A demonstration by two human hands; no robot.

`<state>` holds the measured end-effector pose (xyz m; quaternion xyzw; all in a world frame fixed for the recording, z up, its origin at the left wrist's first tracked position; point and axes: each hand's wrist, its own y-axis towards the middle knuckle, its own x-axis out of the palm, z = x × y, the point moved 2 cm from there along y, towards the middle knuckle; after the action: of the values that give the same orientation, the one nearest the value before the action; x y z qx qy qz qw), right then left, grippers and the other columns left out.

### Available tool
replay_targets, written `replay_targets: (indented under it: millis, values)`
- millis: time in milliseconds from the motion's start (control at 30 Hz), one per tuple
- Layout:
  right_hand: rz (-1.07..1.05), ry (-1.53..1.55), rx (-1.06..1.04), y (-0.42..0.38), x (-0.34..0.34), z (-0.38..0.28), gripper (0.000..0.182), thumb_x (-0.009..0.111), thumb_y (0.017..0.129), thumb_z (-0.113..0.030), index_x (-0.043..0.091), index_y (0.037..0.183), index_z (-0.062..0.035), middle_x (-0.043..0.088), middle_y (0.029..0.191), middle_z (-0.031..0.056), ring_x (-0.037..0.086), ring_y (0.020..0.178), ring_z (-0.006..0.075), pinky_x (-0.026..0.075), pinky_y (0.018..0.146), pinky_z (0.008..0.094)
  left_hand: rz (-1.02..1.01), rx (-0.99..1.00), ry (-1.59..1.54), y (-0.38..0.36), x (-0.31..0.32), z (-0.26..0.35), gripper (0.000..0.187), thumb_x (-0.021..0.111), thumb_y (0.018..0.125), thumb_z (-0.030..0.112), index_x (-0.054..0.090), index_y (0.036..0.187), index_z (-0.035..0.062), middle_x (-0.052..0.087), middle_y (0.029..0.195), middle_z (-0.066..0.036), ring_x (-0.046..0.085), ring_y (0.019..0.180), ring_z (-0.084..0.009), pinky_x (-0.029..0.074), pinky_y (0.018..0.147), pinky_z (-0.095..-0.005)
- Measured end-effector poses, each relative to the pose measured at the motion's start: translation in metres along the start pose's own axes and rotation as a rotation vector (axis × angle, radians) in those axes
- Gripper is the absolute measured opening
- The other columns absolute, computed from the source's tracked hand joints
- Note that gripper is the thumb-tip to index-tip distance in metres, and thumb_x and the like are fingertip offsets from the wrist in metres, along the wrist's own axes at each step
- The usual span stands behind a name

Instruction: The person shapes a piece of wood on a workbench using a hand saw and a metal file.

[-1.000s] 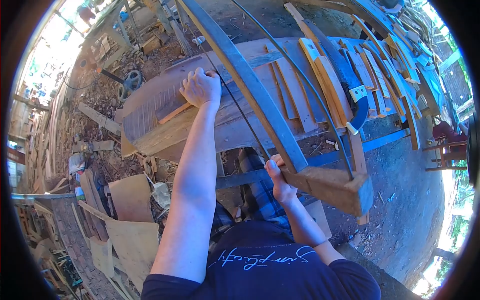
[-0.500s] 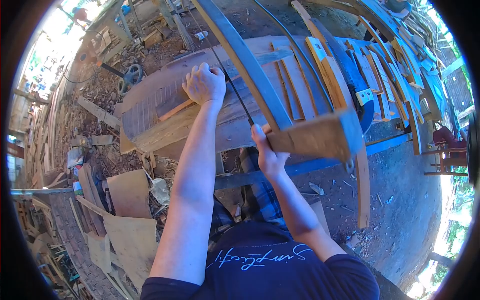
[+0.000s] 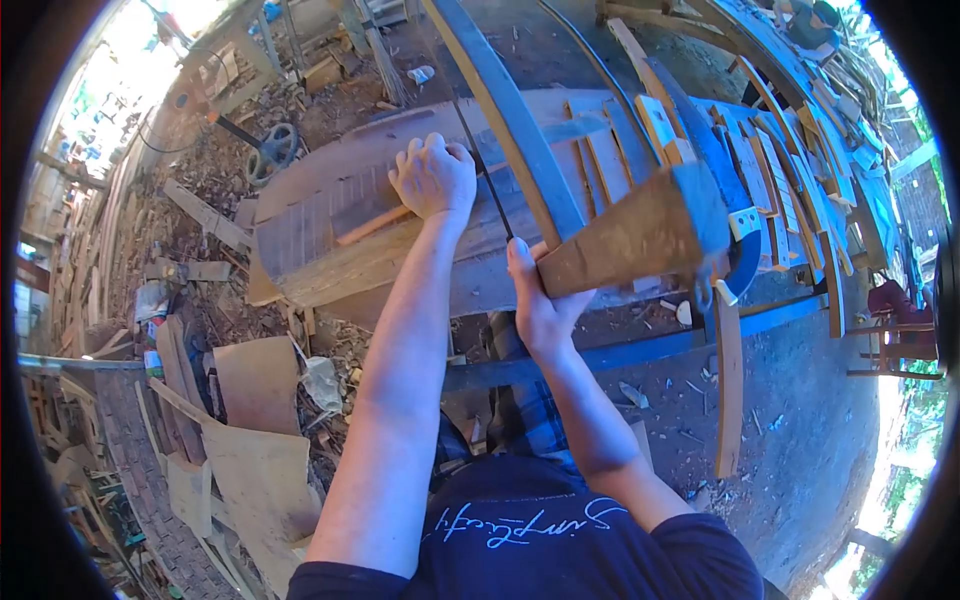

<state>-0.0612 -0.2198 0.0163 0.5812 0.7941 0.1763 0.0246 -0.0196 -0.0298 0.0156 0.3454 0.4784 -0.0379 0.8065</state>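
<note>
My right hand [image 3: 545, 305] grips the near end of a large wooden frame saw [image 3: 515, 130], its fingers wrapped round where the end piece [image 3: 630, 240] meets the frame. The thin dark blade [image 3: 485, 170] runs from that hand up and leftward, passing close beside my left hand. Curled into a closed shape, my left hand [image 3: 435, 180] presses on a wooden board [image 3: 375, 225] lying on the thick timber bench [image 3: 350, 265]. The board's pale edge shows left of the hand. My fingertips, and where the blade meets wood, are hidden.
Wooden strips [image 3: 605, 165] lie on the bench's right part, and a stack of cut pieces [image 3: 770, 170] stands farther right. A blue rail [image 3: 640, 345] crosses in front of my legs. Plywood sheets [image 3: 255, 390] lean at lower left. A handwheel [image 3: 278, 148] stands beyond scrap-covered ground.
The view has shifted, so the bench appears farther right and lower. Relative to the bench, my right hand and the saw have moved slightly forward. My left hand stays on the board.
</note>
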Motion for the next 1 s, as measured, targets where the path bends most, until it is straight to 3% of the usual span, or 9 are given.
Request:
replay_targets:
  millis: [233,333,433,533,600,667,767,833,1000]
  values:
    - [-0.138,0.026,0.09,-0.016,-0.018,-0.003,0.014,0.063,0.089,-0.006,0.052,0.082,-0.003,0.057,0.075,0.0065,0.058,0.068,0.0123,0.048,0.067,0.0285,0.056,0.001,-0.038,-0.01,0.002,0.0,0.013,0.061,0.076,0.021,0.061,0.068,0.0099,0.062,0.08,-0.008,0.059,0.084,-0.0275,0.042,0.075,-0.0419]
    - [-0.104,0.098,-0.005,-0.008,-0.01,-0.006,0.014,0.06,0.09,-0.004,0.047,0.086,-0.0039,0.054,0.073,0.006,0.057,0.067,0.0131,0.049,0.066,0.0297,0.058,0.04,-0.093,-0.006,0.003,-0.001,0.013,0.061,0.075,0.02,0.061,0.067,0.0102,0.061,0.079,-0.007,0.058,0.082,-0.0277,0.043,0.074,-0.0417]
    - [-0.085,0.119,0.028,0.002,-0.006,-0.02,0.014,0.056,0.091,-0.001,0.043,0.087,-0.0047,0.051,0.072,0.0062,0.054,0.064,0.0133,0.049,0.066,0.0304,0.049,0.057,-0.115,-0.008,0.004,-0.004,0.013,0.061,0.075,0.02,0.059,0.066,0.0101,0.061,0.079,-0.007,0.058,0.08,-0.0278,0.043,0.072,-0.0426]
    - [-0.006,0.282,0.038,0.0,-0.008,-0.014,0.016,0.063,0.088,-0.003,0.051,0.077,-0.0031,0.054,0.074,0.0048,0.055,0.063,0.0118,0.045,0.06,0.0268,0.144,0.128,-0.16,-0.009,0.001,-0.001,0.009,0.061,0.073,0.016,0.061,0.067,0.0097,0.061,0.077,-0.008,0.058,0.08,-0.0275,0.043,0.071,-0.0426]
    - [-0.008,0.277,0.02,-0.007,-0.01,-0.006,0.016,0.063,0.088,-0.002,0.051,0.077,-0.0031,0.054,0.074,0.0048,0.055,0.063,0.0118,0.045,0.06,0.0268,0.142,0.125,-0.174,-0.011,-0.001,-0.003,0.011,0.06,0.074,0.016,0.058,0.065,0.0107,0.058,0.075,-0.008,0.057,0.079,-0.0281,0.043,0.069,-0.0429]
    - [-0.017,0.281,-0.014,-0.017,-0.014,0.001,0.015,0.063,0.087,-0.001,0.051,0.078,-0.003,0.053,0.073,0.0047,0.055,0.063,0.0119,0.045,0.059,0.0269,0.272,0.171,-0.217,-0.014,-0.002,-0.004,0.016,0.059,0.077,0.02,0.054,0.064,0.0115,0.053,0.072,-0.007,0.055,0.074,-0.0297,0.042,0.065,-0.0432]
    - [-0.1,0.174,-0.076,-0.022,-0.019,0.009,0.015,0.054,0.09,0.002,0.044,0.081,-0.0043,0.051,0.073,0.0065,0.053,0.064,0.0134,0.047,0.065,0.0296,0.32,0.207,-0.216,-0.019,-0.001,-0.005,0.019,0.059,0.082,0.023,0.055,0.067,0.0113,0.054,0.076,-0.008,0.054,0.076,-0.0298,0.042,0.066,-0.0441]
    - [-0.027,0.196,-0.015,-0.019,-0.02,0.01,0.019,0.063,0.088,-0.005,0.053,0.072,-0.0039,0.055,0.067,0.002,0.053,0.061,0.0093,0.042,0.056,0.026,0.324,0.232,-0.187,-0.021,-0.004,-0.005,0.021,0.058,0.084,0.025,0.056,0.069,0.0114,0.054,0.078,-0.008,0.054,0.078,-0.0291,0.041,0.068,-0.0439]
    - [-0.046,0.21,0.032,-0.003,-0.023,-0.015,0.022,0.067,0.086,-0.011,0.057,0.069,-0.0038,0.056,0.063,0.0003,0.051,0.057,0.007,0.04,0.052,0.0257,0.249,0.33,-0.112,-0.029,-0.003,-0.01,0.026,0.054,0.092,0.03,0.056,0.073,0.0118,0.054,0.083,-0.008,0.053,0.085,-0.0269,0.04,0.074,-0.0427]
